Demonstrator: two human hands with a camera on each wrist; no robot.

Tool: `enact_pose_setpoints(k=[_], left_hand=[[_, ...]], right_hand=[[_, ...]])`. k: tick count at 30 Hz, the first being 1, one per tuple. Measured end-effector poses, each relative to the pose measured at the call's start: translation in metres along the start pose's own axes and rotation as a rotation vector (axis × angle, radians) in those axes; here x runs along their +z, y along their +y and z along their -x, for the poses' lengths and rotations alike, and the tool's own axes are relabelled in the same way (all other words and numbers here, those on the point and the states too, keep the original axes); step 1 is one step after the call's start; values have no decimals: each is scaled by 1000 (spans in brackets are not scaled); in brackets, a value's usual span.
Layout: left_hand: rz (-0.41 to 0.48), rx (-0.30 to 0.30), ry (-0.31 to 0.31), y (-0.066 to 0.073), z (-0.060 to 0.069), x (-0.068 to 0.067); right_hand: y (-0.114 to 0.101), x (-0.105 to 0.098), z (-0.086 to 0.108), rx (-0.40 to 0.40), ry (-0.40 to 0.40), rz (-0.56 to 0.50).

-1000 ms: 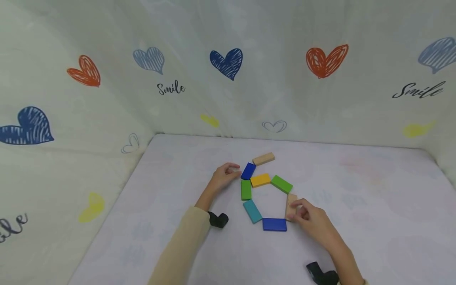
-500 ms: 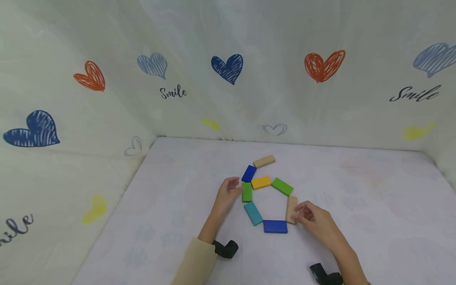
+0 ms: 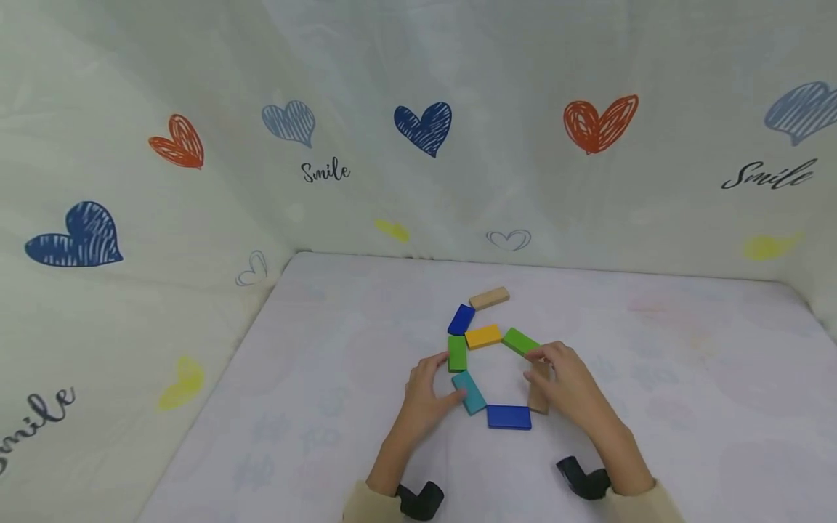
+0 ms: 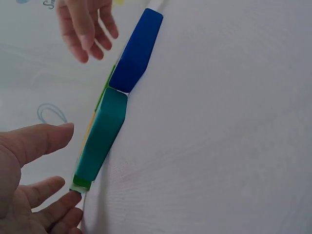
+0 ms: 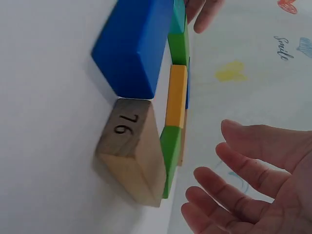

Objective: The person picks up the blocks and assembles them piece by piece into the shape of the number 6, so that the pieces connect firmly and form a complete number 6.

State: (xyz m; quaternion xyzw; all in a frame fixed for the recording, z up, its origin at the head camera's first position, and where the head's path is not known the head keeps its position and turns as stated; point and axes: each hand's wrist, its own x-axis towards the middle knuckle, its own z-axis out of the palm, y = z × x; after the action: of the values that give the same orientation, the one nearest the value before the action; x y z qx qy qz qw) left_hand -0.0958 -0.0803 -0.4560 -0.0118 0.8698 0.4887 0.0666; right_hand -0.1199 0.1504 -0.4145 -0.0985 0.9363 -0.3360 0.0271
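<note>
Flat wooden blocks form a shape like a 6 in the head view. Its ring has a yellow block (image 3: 483, 336), a green block (image 3: 519, 341), a plain block (image 3: 539, 401), a blue block (image 3: 509, 418), a teal block (image 3: 468, 396) and another green block (image 3: 457, 354). A second blue block (image 3: 461, 319) and a second plain block (image 3: 489, 298) curve up from it. My left hand (image 3: 423, 407) is at the left green and teal blocks, fingers spread. My right hand (image 3: 575, 388) hovers over the right plain block and partly hides it; its fingers look loose in the right wrist view.
The blocks lie on a white-covered table (image 3: 686, 407). A pale curtain (image 3: 497, 174) printed with hearts and "Smile" hangs behind and to the left. A black wrist device (image 3: 421, 501) sits by the left wrist, another black device (image 3: 583, 479) by the right.
My left hand has come down from beside the upper blue block to the left green and teal blocks. My right hand has shifted up and left toward the right green block.
</note>
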Motion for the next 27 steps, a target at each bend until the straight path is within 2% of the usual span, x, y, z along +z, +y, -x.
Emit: enact_pose_setpoints(k=[4, 9, 14, 17, 21, 27], left_hand=[[-25, 0, 9, -1, 7, 2], [-31, -20, 55, -2, 12, 6], [-36, -51, 68, -1, 17, 10], [-61, -53, 71, -1, 20, 13], [-94, -60, 74, 1, 23, 16], [-89, -82, 89, 4, 26, 19]], right_hand=[[-9, -1, -26, -48, -72, 36], [-15, -2, -57, -137, -156, 97], [-15, 1, -80, -166, -239, 153], [-13, 5, -90, -171, -282, 162], [-11, 9, -98, -182, -321, 123], [-8, 14, -104, -180, -341, 66]])
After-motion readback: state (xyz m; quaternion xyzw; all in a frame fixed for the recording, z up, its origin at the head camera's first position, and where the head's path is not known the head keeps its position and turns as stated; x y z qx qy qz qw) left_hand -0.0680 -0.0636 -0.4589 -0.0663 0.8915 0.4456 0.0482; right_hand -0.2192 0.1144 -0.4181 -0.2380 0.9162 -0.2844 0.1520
